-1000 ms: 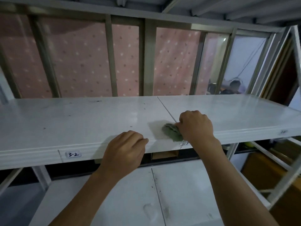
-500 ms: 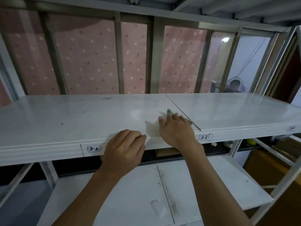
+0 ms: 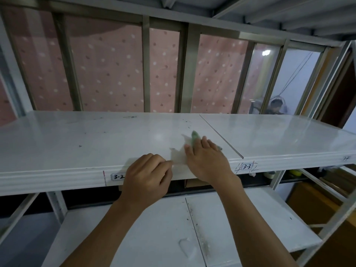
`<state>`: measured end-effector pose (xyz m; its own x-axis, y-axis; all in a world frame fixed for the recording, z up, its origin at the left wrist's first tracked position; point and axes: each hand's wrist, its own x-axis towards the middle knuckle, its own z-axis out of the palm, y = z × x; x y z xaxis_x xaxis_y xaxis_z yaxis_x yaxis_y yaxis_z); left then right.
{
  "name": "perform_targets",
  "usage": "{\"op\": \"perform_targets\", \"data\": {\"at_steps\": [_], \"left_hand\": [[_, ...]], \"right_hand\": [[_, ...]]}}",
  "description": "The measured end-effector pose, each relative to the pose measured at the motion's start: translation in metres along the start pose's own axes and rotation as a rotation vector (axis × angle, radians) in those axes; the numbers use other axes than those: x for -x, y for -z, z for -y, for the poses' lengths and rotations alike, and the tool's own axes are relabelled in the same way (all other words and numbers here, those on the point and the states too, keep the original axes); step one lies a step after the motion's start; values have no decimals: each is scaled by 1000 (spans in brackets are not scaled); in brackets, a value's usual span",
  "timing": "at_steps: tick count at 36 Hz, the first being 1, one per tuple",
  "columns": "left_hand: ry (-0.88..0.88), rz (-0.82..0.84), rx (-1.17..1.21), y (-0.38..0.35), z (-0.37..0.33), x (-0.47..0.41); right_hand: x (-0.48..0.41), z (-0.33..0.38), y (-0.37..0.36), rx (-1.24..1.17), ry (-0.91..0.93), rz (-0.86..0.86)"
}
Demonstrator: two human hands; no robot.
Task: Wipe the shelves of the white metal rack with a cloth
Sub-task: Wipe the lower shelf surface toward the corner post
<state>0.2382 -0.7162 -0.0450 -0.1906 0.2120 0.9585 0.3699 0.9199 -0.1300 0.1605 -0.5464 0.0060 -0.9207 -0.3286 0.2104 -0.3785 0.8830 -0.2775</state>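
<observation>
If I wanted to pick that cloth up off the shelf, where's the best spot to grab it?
Probably the loose pale corner of the cloth, coming from the left. It lies flat on the shelf near the front edge, uncovered, between the left hand and the right hand, which presses flat on the rest. Pinch it from above.

Green cloth (image 3: 195, 136) flat on white shelf (image 3: 77, 139) — nr seam.

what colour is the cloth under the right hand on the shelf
Green and white cloth, flat under the right hand; head view.
</observation>
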Motion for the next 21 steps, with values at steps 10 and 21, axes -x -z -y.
{"op": "perform_targets", "data": {"at_steps": [10,21], "left_hand": [[23,1,18,-5,0,-3],[64,225,6,-18,-7,-43]], "right_hand": [[-6,-55,9,141,-173,-49],[-101,-51,28,101,-118,245]]}}
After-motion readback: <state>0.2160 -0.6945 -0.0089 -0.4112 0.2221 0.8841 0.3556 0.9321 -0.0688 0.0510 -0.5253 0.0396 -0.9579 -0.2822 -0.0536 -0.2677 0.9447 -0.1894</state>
